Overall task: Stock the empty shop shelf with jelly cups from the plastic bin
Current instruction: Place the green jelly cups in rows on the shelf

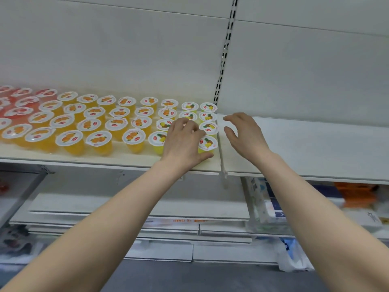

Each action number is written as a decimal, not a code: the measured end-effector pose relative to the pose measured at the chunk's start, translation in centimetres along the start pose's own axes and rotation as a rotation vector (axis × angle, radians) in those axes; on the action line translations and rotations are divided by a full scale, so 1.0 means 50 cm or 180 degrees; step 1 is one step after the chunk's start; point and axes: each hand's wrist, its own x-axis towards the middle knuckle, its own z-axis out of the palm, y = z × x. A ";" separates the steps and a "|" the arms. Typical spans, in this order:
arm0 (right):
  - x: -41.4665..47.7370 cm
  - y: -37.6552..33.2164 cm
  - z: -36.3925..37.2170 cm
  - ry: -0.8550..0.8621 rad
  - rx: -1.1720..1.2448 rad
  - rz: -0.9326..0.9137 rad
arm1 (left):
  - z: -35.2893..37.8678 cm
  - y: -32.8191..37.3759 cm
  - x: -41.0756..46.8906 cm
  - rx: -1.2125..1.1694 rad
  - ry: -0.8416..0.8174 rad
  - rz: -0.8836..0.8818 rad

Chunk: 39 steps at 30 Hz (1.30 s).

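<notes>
Your forearms (109,218) stretch toward 12 o'clock: left hand (183,142) curls fingers over jelly cups (207,143) at the rows' 3 o'clock end on the shelf (105,159); right hand (245,133) hovers spread, empty. One careless nudge could topple packed neighbours.

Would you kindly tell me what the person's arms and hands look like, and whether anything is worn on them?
Both forearms are bare, with no sleeves in view. The left hand and the right hand wear no gloves. No ring, watch or bracelet shows on the fingers or wrists, and there are no markings.
</notes>
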 end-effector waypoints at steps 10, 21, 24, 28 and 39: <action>0.012 -0.032 -0.010 -0.0035 -0.0118 -0.0143 | -0.010 -0.009 -0.010 -0.0110 0.0139 -0.0027; 0.018 -0.184 0.002 0.0037 -0.0604 -0.0955 | -0.122 -0.170 -0.085 0.0014 0.0663 -0.0128; 0.016 -0.274 0.020 0.0092 -0.0664 -0.1167 | -0.166 -0.249 -0.139 0.0219 0.0769 -0.0192; 0.004 -0.420 0.059 0.0120 -0.0666 -0.1510 | -0.228 -0.366 -0.237 0.0405 0.0850 -0.0342; -0.069 -0.883 0.267 0.0050 -0.0308 -0.2485 | -0.402 -0.705 -0.611 0.0879 0.0862 -0.0784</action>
